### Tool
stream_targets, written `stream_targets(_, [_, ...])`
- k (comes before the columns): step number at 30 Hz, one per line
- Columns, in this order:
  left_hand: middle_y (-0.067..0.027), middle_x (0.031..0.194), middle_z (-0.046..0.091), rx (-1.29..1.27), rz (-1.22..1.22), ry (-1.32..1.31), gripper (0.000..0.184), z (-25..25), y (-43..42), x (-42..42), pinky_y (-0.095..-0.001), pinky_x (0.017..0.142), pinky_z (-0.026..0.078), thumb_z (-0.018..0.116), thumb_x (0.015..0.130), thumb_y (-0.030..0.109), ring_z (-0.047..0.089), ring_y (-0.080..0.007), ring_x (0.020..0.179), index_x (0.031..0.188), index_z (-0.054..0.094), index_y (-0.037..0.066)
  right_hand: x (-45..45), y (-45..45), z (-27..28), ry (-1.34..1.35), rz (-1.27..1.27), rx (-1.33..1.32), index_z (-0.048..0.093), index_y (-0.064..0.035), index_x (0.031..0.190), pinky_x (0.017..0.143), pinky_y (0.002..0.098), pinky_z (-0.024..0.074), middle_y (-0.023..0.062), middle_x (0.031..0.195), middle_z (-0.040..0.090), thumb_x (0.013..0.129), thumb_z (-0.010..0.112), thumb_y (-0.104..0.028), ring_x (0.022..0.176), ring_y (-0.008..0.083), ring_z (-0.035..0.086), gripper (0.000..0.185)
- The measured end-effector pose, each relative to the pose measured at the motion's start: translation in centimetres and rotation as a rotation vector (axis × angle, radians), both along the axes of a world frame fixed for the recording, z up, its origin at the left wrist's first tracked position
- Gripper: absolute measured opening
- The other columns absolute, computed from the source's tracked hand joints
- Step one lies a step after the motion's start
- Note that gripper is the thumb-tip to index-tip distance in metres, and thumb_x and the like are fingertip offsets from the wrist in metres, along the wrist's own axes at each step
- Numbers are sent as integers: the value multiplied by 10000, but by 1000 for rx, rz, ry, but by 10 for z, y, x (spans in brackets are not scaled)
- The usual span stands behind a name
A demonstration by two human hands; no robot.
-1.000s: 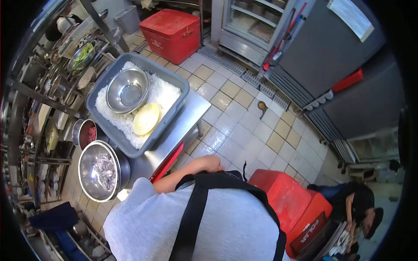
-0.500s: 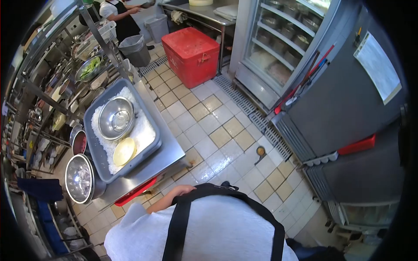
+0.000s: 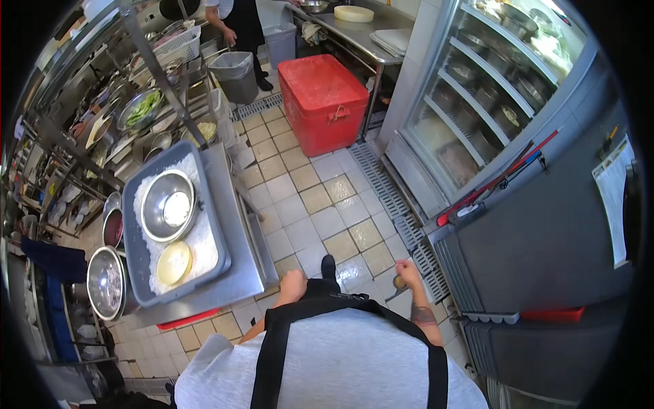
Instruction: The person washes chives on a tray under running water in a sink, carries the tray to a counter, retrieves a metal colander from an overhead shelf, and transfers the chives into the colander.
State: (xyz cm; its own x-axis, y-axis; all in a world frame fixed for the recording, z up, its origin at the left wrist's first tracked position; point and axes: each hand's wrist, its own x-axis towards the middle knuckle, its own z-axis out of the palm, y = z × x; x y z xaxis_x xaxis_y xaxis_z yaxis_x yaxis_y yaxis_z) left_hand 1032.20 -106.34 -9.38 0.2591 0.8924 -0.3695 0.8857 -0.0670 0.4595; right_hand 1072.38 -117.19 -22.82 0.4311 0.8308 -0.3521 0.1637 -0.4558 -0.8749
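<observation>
Grey tub point(image 3: 212, 204) on steel tbl point(image 3: 236, 204), long axis approx fore-aft; L hand point(image 3: 293, 285) nr tbl.

Straight edges are bowed and corners blackened; glare is reflected by floor tiles point(image 3: 353, 273) and a steel bowl point(image 3: 167, 206); the far-right refrigerator point(image 3: 485, 95) is brightly lit inside.

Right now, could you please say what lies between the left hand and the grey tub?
The head view shows bare steel tabletop and tiled floor between the left hand and grey tub.

Tub point(image 3: 212, 208) grey-blue; small bowl point(image 3: 175, 262) yellow; cooler point(image 3: 320, 102) red (floor tiles point(image 3: 293, 206) white and tan).
</observation>
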Motion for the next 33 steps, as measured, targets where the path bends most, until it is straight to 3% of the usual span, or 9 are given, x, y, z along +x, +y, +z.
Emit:
stream_targets(4, [-244,790,625,131,8,-195,221,13,90,46,-455,716,499,612,778,192,614,-404,776,852,652,-13,-11,44,2,-101,529,-334,646,-54,937,554,294,475,39,765,654,813,590,-243,663,163,606,232])
stream_targets(6, [-239,799,627,159,-14,-299,242,13,141,66,-454,713,498,612,786,210,611,-401,784,891,647,-4,-6,50,36,-177,576,-552,651,-65,976,534,315,500,52,763,663,798,605,-257,691,176,622,266])
stream_targets(13, [-226,956,627,65,-196,-150,334,35,242,108,-420,802,476,630,784,241,596,-374,916,1006,610,-9,89,59,31,-181,167,-845,650,-66,1029,520,367,542,130,908,654,751,650,-280,751,232,645,350])
stream_targets(17, [-245,1011,604,-53,-313,-76,399,5,268,114,-439,851,448,641,774,272,564,-386,977,1045,594,-18,126,83,9,-149,98,-784,679,-58,944,528,359,529,127,853,667,738,656,-292,740,237,647,312])
stream_targets(23, [-243,1079,581,-182,-233,36,449,14,295,138,-430,864,443,641,775,294,542,-372,1031,1101,567,-5,196,157,-172,-257,476,-628,687,-53,900,598,373,526,141,836,669,730,657,-310,749,247,646,309])
stream_targets(25, [-238,1091,579,-205,-229,45,457,17,308,154,-430,871,439,634,779,294,540,-369,1038,1116,558,-5,189,247,1,-176,467,-587,680,-56,923,716,387,509,158,869,667,730,645,-326,808,286,642,334])
stream_targets(27, [-236,1105,576,-224,-243,49,467,13,321,167,-431,884,432,624,784,294,535,-371,1047,1132,547,-7,228,290,-63,-273,513,-475,684,-77,916,779,388,491,163,890,662,737,622,-321,853,308,633,308])
stream_targets(31, [-223,1155,559,-131,-179,-115,491,18,348,204,-413,926,407,617,795,297,513,-371,1091,1169,532,-9,264,385,-14,-411,423,-318,689,-109,909,765,375,498,151,893,662,752,582,-286,850,296,637,260])
stream_targets(33, [-221,1164,554,-146,-150,-116,489,23,359,218,-410,928,405,616,794,297,508,-367,1099,1165,536,-11,276,420,-27,-491,368,-149,681,-57,851,602,336,489,130,793,670,746,641,-227,655,216,632,204])
